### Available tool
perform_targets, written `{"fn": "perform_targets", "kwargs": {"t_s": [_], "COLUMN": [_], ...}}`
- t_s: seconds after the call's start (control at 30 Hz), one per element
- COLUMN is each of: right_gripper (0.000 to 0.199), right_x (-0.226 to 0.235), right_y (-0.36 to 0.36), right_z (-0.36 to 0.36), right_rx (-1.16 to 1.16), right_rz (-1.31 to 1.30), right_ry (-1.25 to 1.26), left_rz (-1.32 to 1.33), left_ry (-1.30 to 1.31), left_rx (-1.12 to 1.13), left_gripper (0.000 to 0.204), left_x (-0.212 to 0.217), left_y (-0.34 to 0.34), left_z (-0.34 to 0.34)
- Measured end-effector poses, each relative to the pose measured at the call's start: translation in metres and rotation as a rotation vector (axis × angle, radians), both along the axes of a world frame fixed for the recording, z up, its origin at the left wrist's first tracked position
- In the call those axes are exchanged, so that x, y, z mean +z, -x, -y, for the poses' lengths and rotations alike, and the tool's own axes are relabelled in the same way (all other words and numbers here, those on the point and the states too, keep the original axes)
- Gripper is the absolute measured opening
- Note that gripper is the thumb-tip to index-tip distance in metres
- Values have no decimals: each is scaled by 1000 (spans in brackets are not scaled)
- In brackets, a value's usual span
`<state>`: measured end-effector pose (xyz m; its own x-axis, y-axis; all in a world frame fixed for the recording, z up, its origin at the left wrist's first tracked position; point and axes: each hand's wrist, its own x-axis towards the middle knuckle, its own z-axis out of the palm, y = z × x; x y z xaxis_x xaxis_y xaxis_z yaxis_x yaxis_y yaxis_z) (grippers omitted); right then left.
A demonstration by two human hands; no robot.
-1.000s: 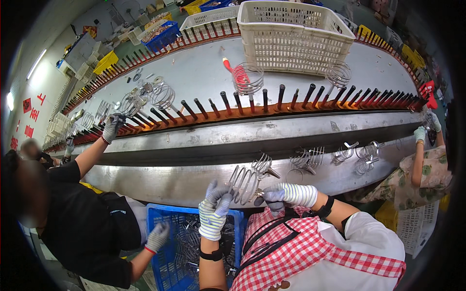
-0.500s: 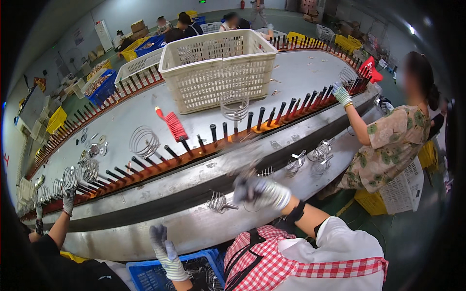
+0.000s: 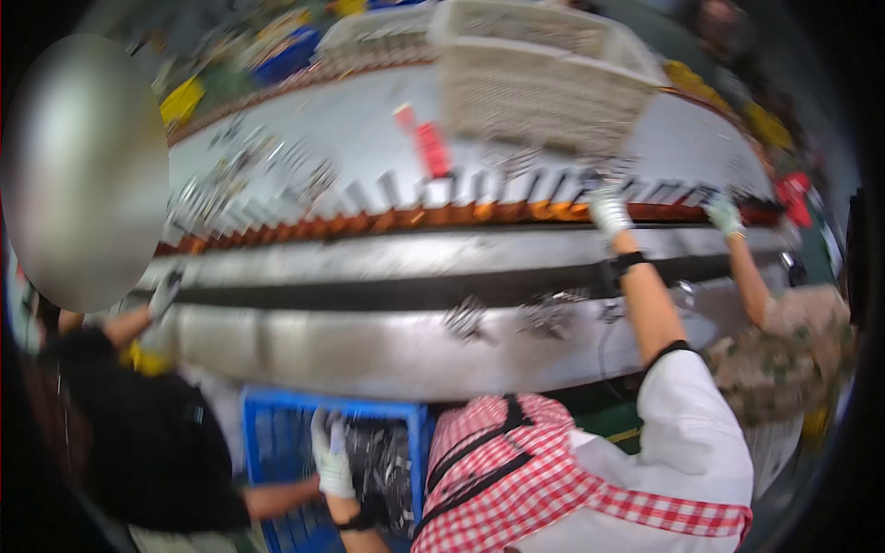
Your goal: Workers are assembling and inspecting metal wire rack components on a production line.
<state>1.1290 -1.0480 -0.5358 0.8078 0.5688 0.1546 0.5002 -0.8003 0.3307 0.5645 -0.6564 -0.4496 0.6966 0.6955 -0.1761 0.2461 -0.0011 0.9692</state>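
My right hand (image 3: 609, 210), in a pale glove, reaches forward to the row of upright dark-tipped pegs (image 3: 544, 189) along the table's edge. Its fingers are smeared by motion, and a blurred wire coil shows around the peg tips beside it. My left hand (image 3: 334, 461), gloved too, hovers above a blue crate (image 3: 263, 396) with its fingers extended and apart. Inside the crate lie dark, shiny wire parts (image 3: 383, 461). Wire coils (image 3: 468, 318) rest on the metal ledge in front of me, near more tangled coils (image 3: 553, 311).
A co-worker in a black shirt (image 3: 138, 424) is close on my left, one forearm reaching across the crate. Another co-worker's gloved hand (image 3: 725, 215) is at the pegs on my right. A white basket (image 3: 544, 97) and red brush (image 3: 430, 147) sit on the table.
My right hand has moved from over the ledge forward and right to the pegs. My view has shifted leftward. The left co-worker now leans in with an arm by the blue crate.
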Motion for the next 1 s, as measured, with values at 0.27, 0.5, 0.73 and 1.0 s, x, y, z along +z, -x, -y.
{"fn": "perform_targets", "kwargs": {"t_s": [0.27, 0.5, 0.73, 1.0], "right_gripper": [52, 56, 52, 44], "right_x": [18, 41, 68, 91], "right_y": [93, 290, 362, 396], "right_z": [-66, -130, -163, -253], "right_rx": [-152, 60, 144, 776], "right_rz": [-447, -1088, -1307, -1222], "right_ry": [-1122, -1167, -766, -540], "left_rz": [-190, -342, -385, -277], "left_ry": [168, 727, 748, 397], "left_rx": [404, 629, 757, 135], "left_gripper": [29, 39, 13, 19], "left_x": [-115, -209, -249, -71], "left_y": [146, 99, 88, 95], "left_z": [-52, -20, -35, -38]}}
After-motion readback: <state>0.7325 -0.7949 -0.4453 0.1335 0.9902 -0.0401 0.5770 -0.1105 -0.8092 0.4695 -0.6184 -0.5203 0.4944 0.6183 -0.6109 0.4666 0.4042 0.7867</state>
